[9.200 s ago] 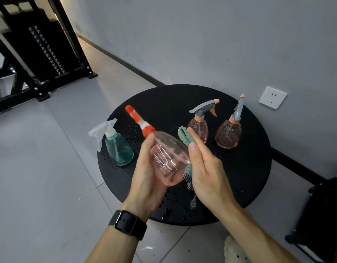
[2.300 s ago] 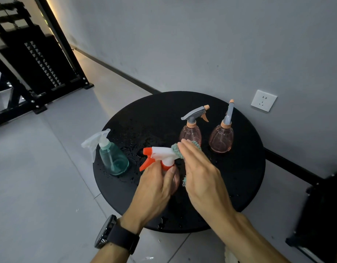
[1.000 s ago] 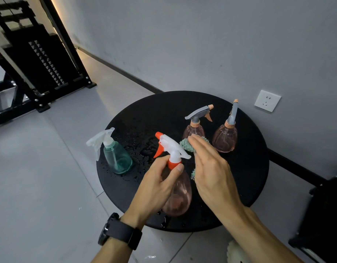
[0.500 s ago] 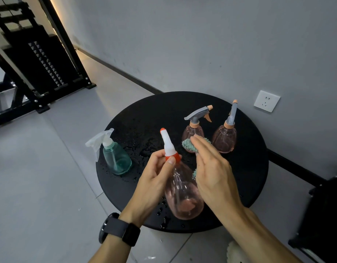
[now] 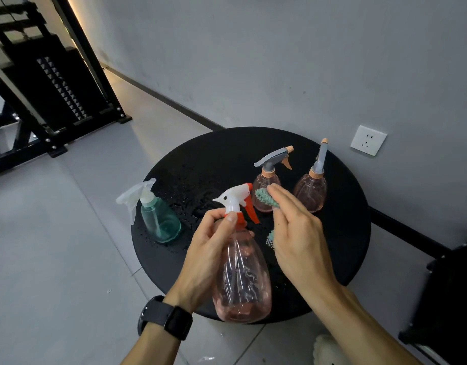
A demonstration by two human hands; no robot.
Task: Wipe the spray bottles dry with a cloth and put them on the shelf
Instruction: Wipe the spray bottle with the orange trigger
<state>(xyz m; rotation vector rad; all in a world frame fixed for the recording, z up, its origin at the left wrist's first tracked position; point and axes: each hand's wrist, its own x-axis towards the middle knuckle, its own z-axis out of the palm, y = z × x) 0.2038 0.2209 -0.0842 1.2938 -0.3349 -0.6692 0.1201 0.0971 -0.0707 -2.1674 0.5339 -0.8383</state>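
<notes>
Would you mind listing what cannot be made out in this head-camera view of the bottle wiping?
- Cloth: mostly hidden under the right hand; only green tufts show.
- Neck of the pink bottle: covered by the left hand.
- Shelf: cut off by the left edge; too dark to see what it holds.
- Droplets on the held bottle: too small to tell from reflections.
- White object on the floor: cut off by the bottom edge, unidentifiable.

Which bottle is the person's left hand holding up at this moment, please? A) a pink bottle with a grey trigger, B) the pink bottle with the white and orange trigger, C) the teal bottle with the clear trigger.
B: the left hand grips the neck of the pink bottle with the white and orange trigger, while the other three stand on the table.
</notes>
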